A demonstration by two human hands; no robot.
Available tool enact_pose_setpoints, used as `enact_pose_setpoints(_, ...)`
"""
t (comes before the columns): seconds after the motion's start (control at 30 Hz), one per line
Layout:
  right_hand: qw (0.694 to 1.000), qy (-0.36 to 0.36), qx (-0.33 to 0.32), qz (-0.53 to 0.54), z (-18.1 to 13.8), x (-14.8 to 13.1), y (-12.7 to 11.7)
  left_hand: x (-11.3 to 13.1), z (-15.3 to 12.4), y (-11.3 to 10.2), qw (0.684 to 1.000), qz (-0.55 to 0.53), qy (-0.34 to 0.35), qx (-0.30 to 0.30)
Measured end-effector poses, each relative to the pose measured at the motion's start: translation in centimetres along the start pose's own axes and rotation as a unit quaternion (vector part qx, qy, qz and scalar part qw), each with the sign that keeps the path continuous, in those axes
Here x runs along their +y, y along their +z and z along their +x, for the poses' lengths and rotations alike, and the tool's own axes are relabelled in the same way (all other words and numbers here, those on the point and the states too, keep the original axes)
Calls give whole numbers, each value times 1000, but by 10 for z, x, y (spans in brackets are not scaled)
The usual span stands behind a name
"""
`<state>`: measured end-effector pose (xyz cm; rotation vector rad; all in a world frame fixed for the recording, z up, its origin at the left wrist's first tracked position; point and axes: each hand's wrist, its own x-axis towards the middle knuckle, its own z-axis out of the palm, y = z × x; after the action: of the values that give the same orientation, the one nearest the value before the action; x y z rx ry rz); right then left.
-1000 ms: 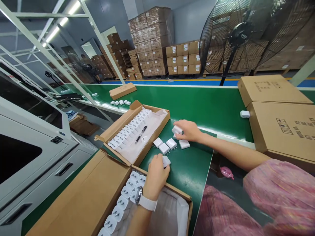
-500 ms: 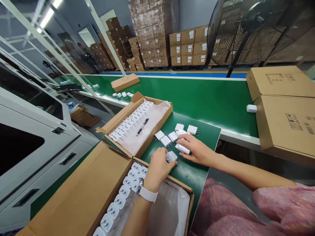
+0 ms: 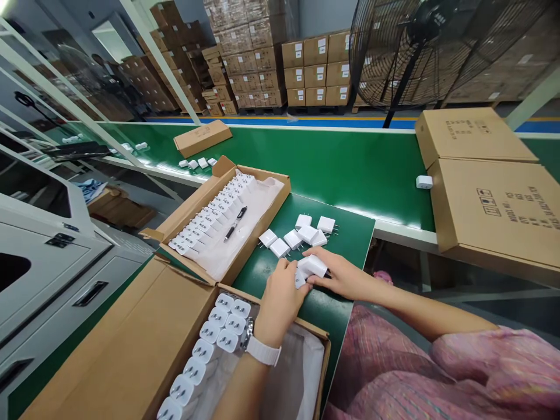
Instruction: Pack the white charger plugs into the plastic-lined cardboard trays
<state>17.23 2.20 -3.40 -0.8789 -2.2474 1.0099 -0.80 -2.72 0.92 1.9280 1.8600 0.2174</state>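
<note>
We see the right hand point(image 3: 346, 277), gripping a charger point(image 3: 313, 265), drawn back beside the near box point(image 3: 131, 344) to the left hand point(image 3: 280, 303), which clasps a second charger point(image 3: 299, 282).

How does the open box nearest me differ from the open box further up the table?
The near box's chargers show plain faces with two small slots; the far box's show dark print. The far box has a black pen on its liner; the near box shows none. The left hand's wrist crosses the near box; nothing crosses the far box. Both are open brown cardboard with white liners.
</note>
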Motion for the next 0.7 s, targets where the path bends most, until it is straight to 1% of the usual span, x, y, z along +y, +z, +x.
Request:
enact_pose_setpoints(0.03,999,21,16,24,-2,-1,0,0,0,0,1000,0,2,4)
enact_pose_setpoints(0.1,997,36,49,55,-6,-1,1,1,-1,0,1000,0,8,2)
enact_pose_setpoints(0.13,996,33,64,57,-7,-1,3,1,-1,0,1000,1,11,-1)
enact_pose_setpoints(0.2,996,24,84,29,-7,0,7,3,0,1,1000,5,11,-6)
enact_pose_setpoints(0.3,995,18,79,-53,-2,-1,11,5,1,1,1000,7,7,-8)
enact_pose_setpoints(0.4,996,7,56,-74,5,-8,11,1,0,-2,999,-16,14,-29)
enact_pose_setpoints(0.5,996,13,89,-14,10,-15,4,-8,0,-10,995,-38,66,-61)
enact_pose_setpoints(0.57,991,39,123,39,10,-15,-5,-15,2,-16,994,-15,98,-44)
enact_pose_setpoints(0.63,986,52,145,58,7,-9,-17,-21,7,-20,995,47,91,-2)
enact_pose_setpoints(0.67,986,48,149,49,5,-5,-23,-24,10,-22,994,82,78,6)
enact_pose_setpoints(0.7,988,40,146,30,3,0,-30,-25,13,-22,992,109,66,1)
